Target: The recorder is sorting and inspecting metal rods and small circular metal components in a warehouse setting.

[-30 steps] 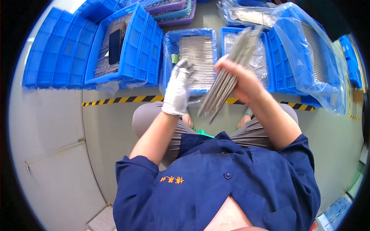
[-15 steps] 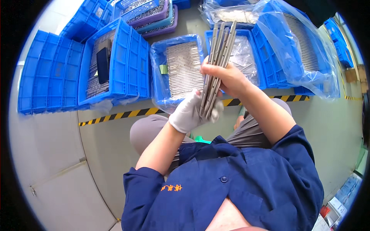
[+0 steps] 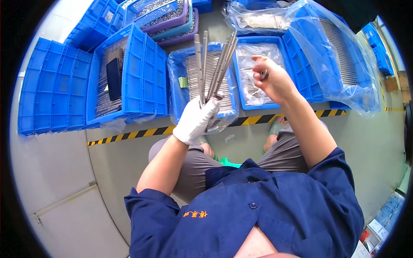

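Left hand [image 3: 197,120] grips slim grey metal rods [image 3: 213,71] — upright, fanned.

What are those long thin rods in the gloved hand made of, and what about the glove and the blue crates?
The rods look like bare metal, probably steel: grey with a dull sheen and straight, stiff lines. The glove on the left hand seems to be white knit fabric, matte and softly creased. The blue crates look like moulded plastic, with even colour and ribbed walls; clear plastic film lines some.

A: Where's the bundle of thin grey metal rods [image 3: 211,69]?

B: Upright in the white-gloved left hand [image 3: 195,120], before the plastic-lined blue crate [image 3: 177,92].

A: And the bare right hand [image 3: 272,79]?

B: Right of the rods, apart, over the neighbouring blue plastic tray [image 3: 258,42].
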